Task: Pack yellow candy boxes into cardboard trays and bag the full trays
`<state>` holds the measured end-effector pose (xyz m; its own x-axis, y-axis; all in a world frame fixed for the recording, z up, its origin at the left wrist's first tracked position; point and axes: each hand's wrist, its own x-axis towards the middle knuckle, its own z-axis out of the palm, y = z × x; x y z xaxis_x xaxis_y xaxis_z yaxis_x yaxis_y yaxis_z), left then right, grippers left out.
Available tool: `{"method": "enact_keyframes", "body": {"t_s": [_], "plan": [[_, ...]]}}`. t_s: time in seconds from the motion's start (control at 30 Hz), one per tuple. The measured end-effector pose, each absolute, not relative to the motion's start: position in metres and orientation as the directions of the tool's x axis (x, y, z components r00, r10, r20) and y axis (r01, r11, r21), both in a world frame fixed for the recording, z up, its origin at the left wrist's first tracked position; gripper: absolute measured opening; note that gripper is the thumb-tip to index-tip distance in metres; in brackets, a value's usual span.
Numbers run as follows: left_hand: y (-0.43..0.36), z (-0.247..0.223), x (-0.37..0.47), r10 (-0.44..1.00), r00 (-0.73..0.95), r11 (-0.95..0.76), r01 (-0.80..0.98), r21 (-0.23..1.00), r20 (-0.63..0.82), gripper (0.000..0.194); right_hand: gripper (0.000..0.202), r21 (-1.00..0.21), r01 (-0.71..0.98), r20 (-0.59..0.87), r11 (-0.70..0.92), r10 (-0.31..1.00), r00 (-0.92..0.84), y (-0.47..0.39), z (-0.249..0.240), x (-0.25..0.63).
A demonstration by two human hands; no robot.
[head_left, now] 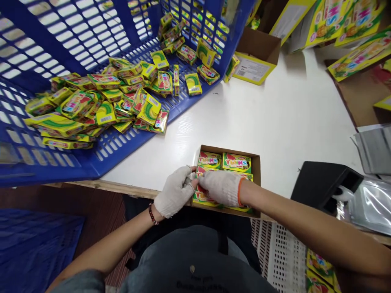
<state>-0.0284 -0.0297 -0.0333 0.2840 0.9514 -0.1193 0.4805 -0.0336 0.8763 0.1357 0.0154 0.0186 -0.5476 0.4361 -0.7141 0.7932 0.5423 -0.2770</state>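
Observation:
A shallow cardboard carton (256,175) stands at the table's near edge, with small yellow-green TWINS boxes (236,162) packed in it in two columns. My left hand (174,192), in a white glove with bare fingertips, is at the carton's left wall. Its thumb and fingers are bent around that wall, close to the small boxes. My right hand (222,187), in a white glove with an orange cuff, lies over the boxes. Its fingers are curled down onto a small box at the left side, and their undersides are hidden. The fingertips of both hands nearly meet.
A large blue plastic crate (113,160) on the left holds a heap of small boxes (104,101). At the back stands an open yellow carton (256,69), with larger printed cartons (330,20) beyond. A black dispenser-like object (325,187) and clear plastic sheets (372,203) are on the right.

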Motion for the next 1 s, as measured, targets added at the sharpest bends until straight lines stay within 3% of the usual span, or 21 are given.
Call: {"method": "enact_keyframes", "body": {"t_s": [0.13,0.2,0.3,0.4,0.5,0.57,0.67,0.8,0.9,1.0], "plan": [[-0.030,-0.036,-0.030,0.946,0.312,-0.086,0.500,0.862,-0.086,0.034,0.032,-0.334,0.753,-0.632,0.566,0.458,-0.625,0.004,0.002,0.146],[-0.014,-0.036,-0.038,0.954,0.299,-0.172,0.540,0.824,0.003,0.033,0.036,-0.339,0.730,-0.581,0.593,0.478,-0.659,0.000,0.001,0.151],[0.035,-0.027,-0.062,0.959,0.168,-0.276,0.733,0.622,0.227,0.035,0.032,-0.230,0.760,-0.543,0.608,0.568,-0.618,-0.006,0.010,0.155],[0.093,-0.013,-0.090,0.952,-0.020,-0.103,0.918,0.383,0.304,0.044,0.022,-0.136,0.774,-0.599,0.618,0.571,-0.561,-0.011,0.019,0.152],[0.133,-0.005,-0.101,0.970,-0.145,0.085,0.955,0.285,0.193,0.047,0.021,-0.131,0.737,-0.623,0.663,0.523,-0.581,-0.008,0.022,0.151],[0.144,-0.004,-0.100,0.977,-0.164,0.123,0.957,0.263,0.139,0.046,0.021,-0.198,0.713,-0.626,0.673,0.473,-0.620,0.000,0.024,0.156],[0.143,-0.007,-0.096,0.980,-0.158,0.111,0.939,0.325,0.123,0.044,0.019,-0.322,0.680,-0.615,0.659,0.401,-0.679,0.015,0.030,0.172],[0.126,-0.015,-0.099,0.970,-0.167,0.043,0.836,0.547,0.178,0.048,0.025,-0.212,0.703,-0.641,0.679,0.446,-0.625,0.026,0.036,0.184],[0.103,-0.016,-0.097,0.970,-0.163,-0.035,0.635,0.772,0.178,0.050,0.028,-0.200,0.687,-0.703,0.699,0.386,-0.598,0.028,0.031,0.180],[0.074,-0.010,-0.080,0.995,-0.069,-0.052,0.329,0.943,0.079,0.055,0.022,-0.291,0.663,-0.689,0.690,0.330,-0.646,0.032,0.024,0.180]]}}
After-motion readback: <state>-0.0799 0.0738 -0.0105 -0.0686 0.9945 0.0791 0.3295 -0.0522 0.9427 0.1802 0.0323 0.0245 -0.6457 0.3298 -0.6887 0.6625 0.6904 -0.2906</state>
